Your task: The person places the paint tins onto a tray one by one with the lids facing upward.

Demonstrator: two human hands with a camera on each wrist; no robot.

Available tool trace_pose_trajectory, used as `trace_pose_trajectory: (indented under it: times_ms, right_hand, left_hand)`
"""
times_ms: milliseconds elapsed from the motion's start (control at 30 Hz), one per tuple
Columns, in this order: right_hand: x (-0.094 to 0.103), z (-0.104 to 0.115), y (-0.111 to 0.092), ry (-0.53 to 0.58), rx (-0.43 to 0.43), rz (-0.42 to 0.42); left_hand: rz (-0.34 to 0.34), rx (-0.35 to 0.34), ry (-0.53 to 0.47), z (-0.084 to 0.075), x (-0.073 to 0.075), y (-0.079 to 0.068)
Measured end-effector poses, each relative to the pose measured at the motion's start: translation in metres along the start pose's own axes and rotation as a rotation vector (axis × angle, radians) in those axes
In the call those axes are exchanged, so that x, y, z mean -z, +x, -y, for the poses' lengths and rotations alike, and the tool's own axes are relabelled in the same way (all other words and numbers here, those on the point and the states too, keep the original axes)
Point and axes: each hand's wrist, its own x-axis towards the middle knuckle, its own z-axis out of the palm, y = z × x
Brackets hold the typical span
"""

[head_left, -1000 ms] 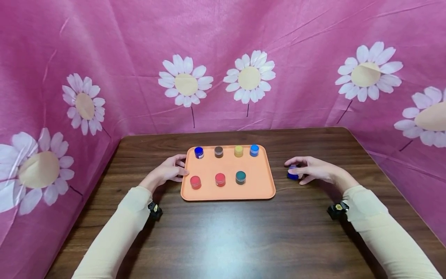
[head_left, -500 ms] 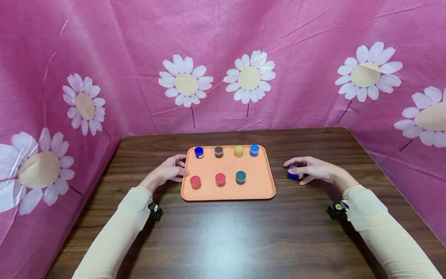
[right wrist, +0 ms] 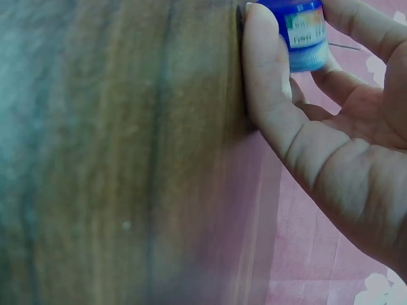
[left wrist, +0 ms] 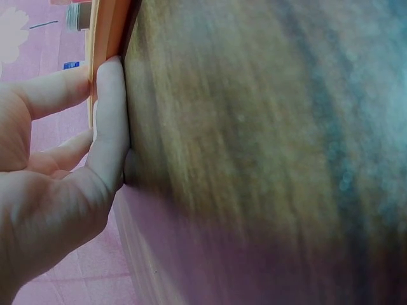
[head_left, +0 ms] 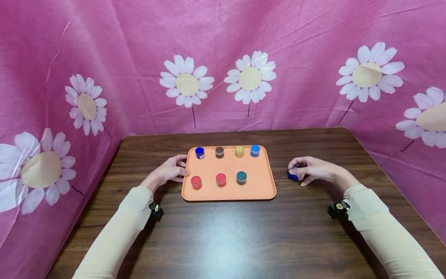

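In the head view my right hand (head_left: 313,169) holds a small dark blue paint jar (head_left: 293,176) on the table, right of the tray. The right wrist view shows this blue paint jar (right wrist: 305,28) between thumb and fingers, with a label on its side and a lighter blue end toward the palm. My left hand (head_left: 170,168) is at the left edge of an orange tray (head_left: 228,194), its fingertips touching the rim. On the tray's back row stand dark blue (head_left: 199,152), brown (head_left: 219,152), yellow (head_left: 239,151) and lighter blue (head_left: 255,150) jars.
Nearer the front of the tray stand two red jars (head_left: 196,182) and a green jar (head_left: 241,177). The tray lies on a dark wooden table (head_left: 226,232). A pink cloth (head_left: 139,46) with white flowers rises behind the table and along its sides.
The fingers of my right hand have drawn in around the blue paint jar, which sits lower under them. My left hand and the tray stay in place.
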Motion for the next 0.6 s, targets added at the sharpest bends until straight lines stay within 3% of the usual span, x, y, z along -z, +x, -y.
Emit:
trace_pose_trajectory:
  times_ms: [333,600]
  right_hand:
    - [-0.0012,0.0019,0.0005,-0.009,0.009,0.032]
    - [-0.0026,0.0046,-0.0036,-0.09,0.028,0.079]
  left_hand:
    - [-0.012,0.025,-0.008,-0.0015,-0.0016,0.0009]
    - [-0.015,0.021,-0.005,-0.0008,-0.0016,0.0004]
